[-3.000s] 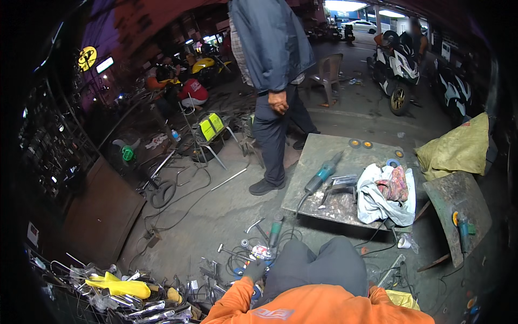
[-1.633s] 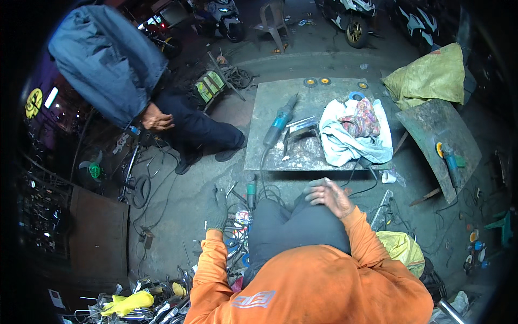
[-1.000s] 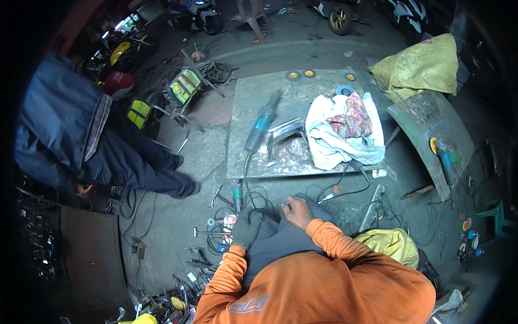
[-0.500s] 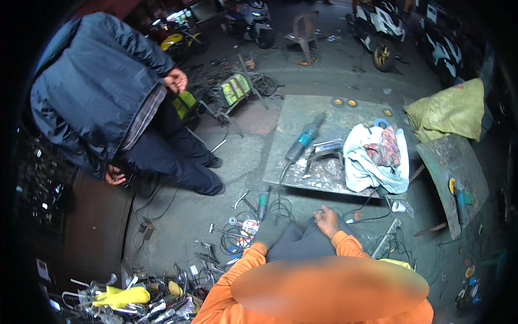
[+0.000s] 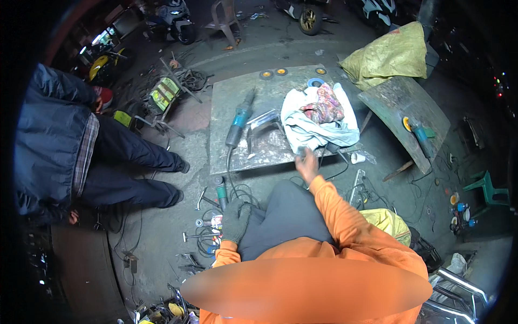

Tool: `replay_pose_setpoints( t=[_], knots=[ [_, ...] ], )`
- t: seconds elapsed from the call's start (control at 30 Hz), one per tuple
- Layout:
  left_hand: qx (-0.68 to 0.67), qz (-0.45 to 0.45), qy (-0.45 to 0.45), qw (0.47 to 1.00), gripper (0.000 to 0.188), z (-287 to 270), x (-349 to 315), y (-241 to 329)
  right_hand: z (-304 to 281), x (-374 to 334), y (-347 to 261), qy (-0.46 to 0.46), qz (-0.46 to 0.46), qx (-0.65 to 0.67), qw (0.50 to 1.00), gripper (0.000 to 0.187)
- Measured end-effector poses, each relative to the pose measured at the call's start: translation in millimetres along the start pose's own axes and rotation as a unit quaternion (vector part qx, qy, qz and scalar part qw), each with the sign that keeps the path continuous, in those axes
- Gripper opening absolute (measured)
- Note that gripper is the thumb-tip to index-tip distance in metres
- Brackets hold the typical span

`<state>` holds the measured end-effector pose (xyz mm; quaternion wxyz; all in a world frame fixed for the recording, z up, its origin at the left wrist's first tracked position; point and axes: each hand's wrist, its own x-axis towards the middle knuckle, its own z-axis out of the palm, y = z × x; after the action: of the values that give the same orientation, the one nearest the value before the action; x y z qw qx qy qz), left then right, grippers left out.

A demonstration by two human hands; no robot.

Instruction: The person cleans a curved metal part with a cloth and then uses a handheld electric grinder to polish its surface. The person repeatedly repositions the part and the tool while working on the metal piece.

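My left hand [image 5: 236,220], in a dark grey work glove, lies flat on my left thigh with nothing visible in it. Just ahead of it a teal angle grinder [image 5: 222,193] stands on the floor. My bare right hand [image 5: 307,165] reaches to the front edge of the low metal-topped table [image 5: 259,160], fingers apart, beside a pale blue cloth bundle [image 5: 307,129] with a patterned cloth [image 5: 325,106] on top. Whether its fingertips touch the bundle is hard to tell. On the tabletop lie a long teal grinder [image 5: 239,123] and a bent metal bracket [image 5: 265,123].
Orange-centred discs [image 5: 281,71] lie along the table's far edge. A second grinder [image 5: 422,141] rests on a tilted board [image 5: 404,102] at right, near a yellow-green sack [image 5: 388,54]. At left stands a person in dark clothes [image 5: 54,129]. Hammers [image 5: 200,236] and cables clutter the floor.
My right hand has moved from my lap forward to the table edge by the cloth bundle. The whole view has swung to the right. My left hand still rests on my thigh.
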<state>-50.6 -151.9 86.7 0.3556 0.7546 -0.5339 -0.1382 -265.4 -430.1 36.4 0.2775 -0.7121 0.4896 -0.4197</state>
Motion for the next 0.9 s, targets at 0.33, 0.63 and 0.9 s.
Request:
replay_pose_setpoints(
  t=[0.33,0.63,0.9],
  knots=[
    [0.016,-0.018,-0.033,0.999,0.04,-4.5,11.5,2.5,-39.9,141.3,35.7,-0.093,0.114,-0.314,0.938,0.101],
    [-0.003,0.014,0.081,0.997,0.027,-7.4,4.2,6.1,-139.0,259.1,-7.6,0.101,-0.04,0.064,0.992,0.033],
    [-0.085,-0.044,0.06,0.994,0.043,-4.4,44.8,90.9,-218.3,225.8,-156.3,0.15,-0.152,0.33,0.92,0.028]
  ],
)
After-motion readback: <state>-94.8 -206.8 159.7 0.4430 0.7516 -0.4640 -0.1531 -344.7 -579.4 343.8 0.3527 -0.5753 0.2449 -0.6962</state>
